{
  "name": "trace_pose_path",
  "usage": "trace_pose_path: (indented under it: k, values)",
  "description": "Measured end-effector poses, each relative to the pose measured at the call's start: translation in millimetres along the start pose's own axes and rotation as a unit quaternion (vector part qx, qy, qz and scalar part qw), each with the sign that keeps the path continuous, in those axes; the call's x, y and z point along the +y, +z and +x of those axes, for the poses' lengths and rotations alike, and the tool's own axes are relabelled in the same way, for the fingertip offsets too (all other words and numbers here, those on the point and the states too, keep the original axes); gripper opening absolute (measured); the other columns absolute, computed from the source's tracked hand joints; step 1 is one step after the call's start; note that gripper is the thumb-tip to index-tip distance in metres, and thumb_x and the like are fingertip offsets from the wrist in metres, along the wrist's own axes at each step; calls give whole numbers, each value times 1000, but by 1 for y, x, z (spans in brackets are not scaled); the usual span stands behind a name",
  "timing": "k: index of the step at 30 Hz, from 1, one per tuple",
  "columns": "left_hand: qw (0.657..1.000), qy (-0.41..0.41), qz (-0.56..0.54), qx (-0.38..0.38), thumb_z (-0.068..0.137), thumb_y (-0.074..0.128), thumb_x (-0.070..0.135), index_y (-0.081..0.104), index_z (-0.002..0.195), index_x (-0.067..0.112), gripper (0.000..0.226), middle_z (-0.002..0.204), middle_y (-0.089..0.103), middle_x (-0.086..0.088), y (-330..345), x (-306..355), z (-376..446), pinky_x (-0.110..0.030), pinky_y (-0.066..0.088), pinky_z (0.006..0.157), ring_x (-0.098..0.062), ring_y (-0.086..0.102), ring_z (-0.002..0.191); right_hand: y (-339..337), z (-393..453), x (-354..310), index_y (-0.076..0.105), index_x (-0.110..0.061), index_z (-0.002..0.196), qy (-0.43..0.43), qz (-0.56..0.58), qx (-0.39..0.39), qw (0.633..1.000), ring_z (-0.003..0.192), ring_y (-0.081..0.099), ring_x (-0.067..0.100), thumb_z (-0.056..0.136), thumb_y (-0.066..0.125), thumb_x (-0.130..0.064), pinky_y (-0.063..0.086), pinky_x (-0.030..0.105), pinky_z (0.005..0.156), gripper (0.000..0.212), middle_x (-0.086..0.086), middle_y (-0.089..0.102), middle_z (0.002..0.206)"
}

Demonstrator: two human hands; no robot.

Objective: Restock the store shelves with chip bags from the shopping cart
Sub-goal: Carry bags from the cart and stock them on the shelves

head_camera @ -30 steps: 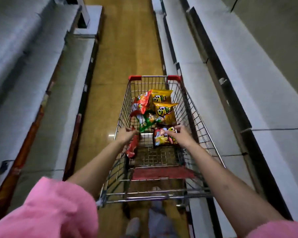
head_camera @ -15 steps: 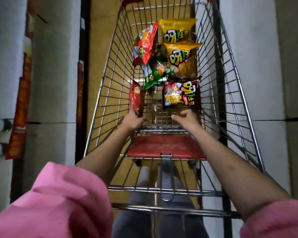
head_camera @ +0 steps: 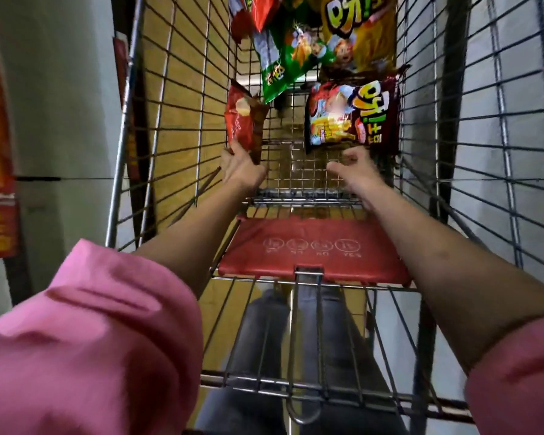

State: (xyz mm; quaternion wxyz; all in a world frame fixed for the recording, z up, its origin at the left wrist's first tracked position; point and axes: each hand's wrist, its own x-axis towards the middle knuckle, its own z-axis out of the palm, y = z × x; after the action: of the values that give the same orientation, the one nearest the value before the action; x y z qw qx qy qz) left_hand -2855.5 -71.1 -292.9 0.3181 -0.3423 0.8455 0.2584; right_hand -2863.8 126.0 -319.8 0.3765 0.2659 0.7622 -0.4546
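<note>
Inside the shopping cart (head_camera: 176, 127), the left hand (head_camera: 242, 171) gripped the lower end of a red chip bag (head_camera: 242, 120), which stood upright above it. The right hand (head_camera: 355, 171) hung with fingers loosely curled just below a dark chip bag (head_camera: 352, 114), seemingly not quite touching it, though blur hid the fingertips. Beyond both hands lay a green bag (head_camera: 289, 58) and a yellow bag (head_camera: 361, 29).

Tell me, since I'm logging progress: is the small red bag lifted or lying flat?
Lifted: the left hand grips the small red bag upright.
</note>
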Motion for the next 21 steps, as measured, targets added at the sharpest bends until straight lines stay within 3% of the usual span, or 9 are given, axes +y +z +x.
trace_pose_path:
  k: [3, 7, 11, 16, 21]
  values:
    - [999, -13, -38, 26, 88, 63, 25, -3, 152, 17, 93, 148, 20, -18, 5, 3, 13, -43, 26, 115, -35, 24, 138, -2, 13, 1, 41, -25, 135, -16, 15, -6, 1000, 112, 51, 27, 93, 59, -24, 47, 35, 88, 45, 9, 41, 142]
    - [995, -26, -64, 75, 83, 69, 30, 6, 151, 13, 94, 143, 33, -18, 13, 5, 29, -49, 29, 112, -36, 34, 133, -4, 31, -4, 37, -35, 141, -14, 59, -8, 998, 130, 41, 27, 96, 54, -22, 43, 43, 104, 49, 4, 28, 153]
    - [994, -23, -9, 108, 85, 67, 31, 15, 148, 7, 85, 143, 39, -15, 17, 3, 43, -42, 22, 111, -30, 34, 135, 0, 43, -12, 36, -38, 142, -15, 112, -15, 993, 137, 32, 23, 100, 47, -18, 45, 39, 101, 48, -3, 7, 160]
    - [993, -22, 0, 113, 83, 69, 33, 21, 146, 7, 83, 144, 40, -13, 15, -1, 52, -40, 22, 110, -29, 34, 136, 13, 47, -18, 34, -40, 141, 0, 160, -12, 987, 136, 32, 22, 102, 40, -16, 40, 42, 107, 47, 1, 19, 157]
    - [995, -11, -1, 103, 86, 65, 29, 27, 142, 10, 70, 137, 45, -15, 3, 3, 45, -40, 27, 107, -33, 36, 130, 23, 41, -20, 44, -31, 133, 12, 144, 16, 989, 128, 38, 21, 101, 42, -22, 36, 45, 110, 33, 5, 30, 147]
